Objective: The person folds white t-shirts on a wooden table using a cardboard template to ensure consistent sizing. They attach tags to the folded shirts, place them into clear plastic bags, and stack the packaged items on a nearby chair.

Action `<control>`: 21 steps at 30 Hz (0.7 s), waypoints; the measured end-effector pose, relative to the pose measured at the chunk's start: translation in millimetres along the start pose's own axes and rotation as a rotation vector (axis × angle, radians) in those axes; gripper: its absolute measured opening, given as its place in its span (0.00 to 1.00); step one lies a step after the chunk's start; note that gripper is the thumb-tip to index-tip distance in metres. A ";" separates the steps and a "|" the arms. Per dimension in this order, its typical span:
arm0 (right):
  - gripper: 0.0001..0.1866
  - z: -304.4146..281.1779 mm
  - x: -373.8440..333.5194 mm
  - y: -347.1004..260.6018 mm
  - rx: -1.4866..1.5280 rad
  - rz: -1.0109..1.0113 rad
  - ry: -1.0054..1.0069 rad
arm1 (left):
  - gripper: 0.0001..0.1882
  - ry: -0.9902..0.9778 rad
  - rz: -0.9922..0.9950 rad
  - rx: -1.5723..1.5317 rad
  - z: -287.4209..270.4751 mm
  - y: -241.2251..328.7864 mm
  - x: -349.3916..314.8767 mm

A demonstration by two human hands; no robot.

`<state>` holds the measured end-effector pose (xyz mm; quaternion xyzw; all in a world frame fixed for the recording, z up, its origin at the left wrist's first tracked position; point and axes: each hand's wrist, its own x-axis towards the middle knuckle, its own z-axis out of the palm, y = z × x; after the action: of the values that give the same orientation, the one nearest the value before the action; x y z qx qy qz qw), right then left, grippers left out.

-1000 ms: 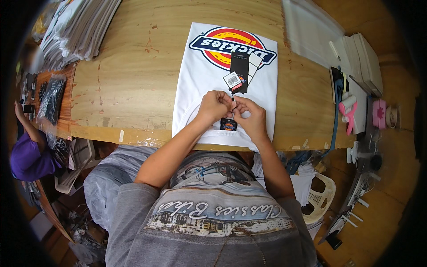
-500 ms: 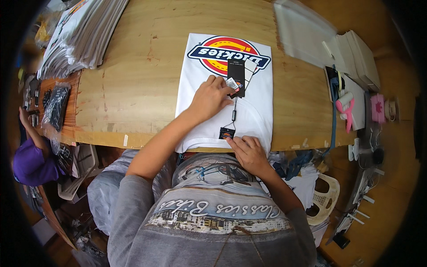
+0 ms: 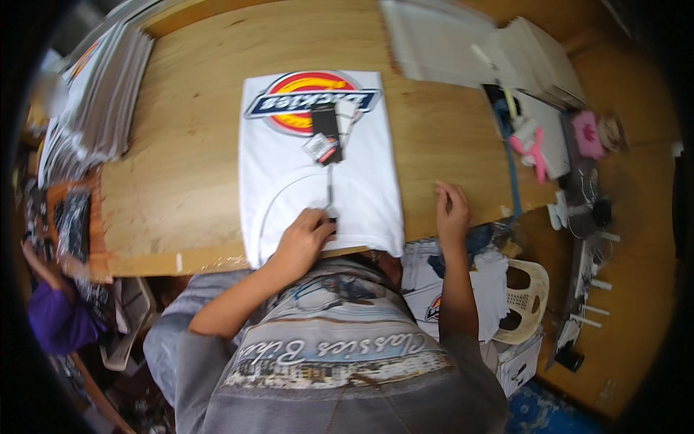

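Note:
A folded white T-shirt [image 3: 282, 159] lies on the wooden table in front of me, its round red, yellow and blue print at the far end. On it rest a black hang tag [image 3: 324, 123], a white tag [image 3: 345, 119] and a small white sticker [image 3: 318, 147], with a dark cord running toward the collar. My left hand [image 3: 305, 237] is at the collar, its fingers closed on the black neck label [image 3: 332, 230], which they partly cover. To the right of the shirt, my right hand [image 3: 453, 213] hovers by the table's near edge, fingers loosely apart and holding nothing.
A tall stack of folded white shirts [image 3: 101, 108] stands at the far left. Clear plastic bags [image 3: 441, 43] lie far right, near a pink-handled lint roller [image 3: 531, 148]. A cream plastic chair [image 3: 526, 300] is below right; a person in purple [image 3: 61, 318] is at the left.
My left hand has come from the hang tags down to the neck label. My right hand has left the label and moved right, off the shirt. The view has shifted.

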<state>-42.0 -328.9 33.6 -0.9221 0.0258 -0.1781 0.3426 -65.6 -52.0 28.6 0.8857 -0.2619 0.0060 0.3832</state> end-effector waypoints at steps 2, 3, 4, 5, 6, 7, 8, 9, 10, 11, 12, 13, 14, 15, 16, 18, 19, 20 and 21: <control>0.08 -8.8 21.7 42.3 0.009 0.117 0.093 | 0.08 -0.011 0.015 0.091 0.6 12.4 1.4; 0.08 -13.8 35.2 62.9 -0.028 0.184 0.107 | 0.08 -0.020 0.019 0.134 2.3 16.8 0.6; 0.08 -18.7 50.1 83.8 -0.057 0.251 0.118 | 0.08 -0.029 0.017 0.182 4.6 19.8 0.1; 0.08 -23.5 64.4 101.0 -0.085 0.319 0.126 | 0.08 -0.029 -0.011 0.197 7.7 21.6 0.4; 0.08 -26.8 78.9 113.3 -0.164 0.286 0.145 | 0.07 -0.024 -0.044 0.213 10.4 23.2 0.3; 0.09 -30.7 93.7 124.7 -0.244 0.253 0.163 | 0.07 -0.019 -0.079 0.229 13.1 24.8 2.2; 0.09 -29.2 110.5 132.4 -0.316 0.214 0.175 | 0.07 -0.044 -0.119 0.231 14.3 24.9 4.4; 0.09 -26.9 127.4 131.8 -0.322 0.128 0.191 | 0.07 -0.059 -0.128 0.257 14.8 24.8 5.5; 0.09 -25.4 145.1 130.7 -0.328 0.042 0.207 | 0.07 -0.074 -0.138 0.282 16.1 24.6 7.5; 0.09 -20.3 162.0 129.8 -0.327 -0.042 0.218 | 0.07 -0.094 -0.155 0.311 16.5 23.5 8.6; 0.09 -15.0 179.4 129.3 -0.317 -0.091 0.210 | 0.07 -0.078 -0.157 0.282 15.0 23.5 8.3; 0.09 -10.5 198.6 129.7 -0.306 -0.142 0.200 | 0.07 -0.061 -0.160 0.252 13.2 23.8 8.5; 0.09 -3.7 216.7 132.3 -0.294 -0.192 0.185 | 0.06 -0.046 -0.169 0.222 12.1 23.9 7.9; 0.09 3.8 235.6 133.9 -0.268 -0.230 0.200 | 0.06 -0.039 -0.202 0.207 11.7 24.0 5.4; 0.09 9.9 253.4 135.6 -0.289 -0.204 0.179 | 0.06 -0.030 -0.238 0.191 11.3 24.3 3.9; 0.11 21.8 292.5 159.6 -0.312 -0.133 0.101 | 0.05 0.000 -0.300 0.161 11.8 29.0 2.3; 0.12 26.6 312.3 184.9 -0.373 -0.203 0.112 | 0.06 0.020 -0.326 0.143 11.5 32.0 3.0; 0.14 34.7 326.6 190.8 -0.366 -0.195 0.105 | 0.06 0.050 -0.377 0.136 10.8 36.1 1.1; 0.16 36.0 346.7 196.2 -0.430 -0.031 -0.042 | 0.06 0.075 -0.413 0.128 10.3 40.3 0.0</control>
<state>309.3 -515.2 -9.7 -0.9778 0.0417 -0.1544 0.1356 -86.4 -82.0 48.6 0.9423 -0.0594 -0.0232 0.3287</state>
